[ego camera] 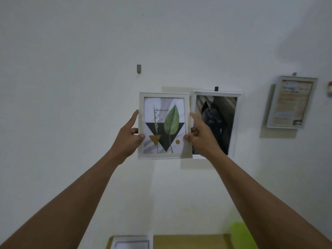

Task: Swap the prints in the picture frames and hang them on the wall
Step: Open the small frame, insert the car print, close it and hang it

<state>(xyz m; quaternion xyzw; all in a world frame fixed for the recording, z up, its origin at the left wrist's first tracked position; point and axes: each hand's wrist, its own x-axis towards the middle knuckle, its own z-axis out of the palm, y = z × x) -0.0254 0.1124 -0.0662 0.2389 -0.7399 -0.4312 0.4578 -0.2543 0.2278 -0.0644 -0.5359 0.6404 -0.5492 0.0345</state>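
A pale-framed leaf print (164,125) is held up in front of the white wall. My left hand (129,136) grips its left edge, thumb on the front. Its right edge is gripped by my right hand (199,137) in the same way. Above and left of the frame a small grey wall hook (138,68) is bare. A second white frame with a dark photo (218,123) hangs from a black hook (216,88) just right of the held frame, partly hidden by my right hand.
A third frame with a beige document (292,102) hangs further right. Below, a wooden table edge (190,241) carries a white sheet or frame (131,243) and a blurred green object (240,234).
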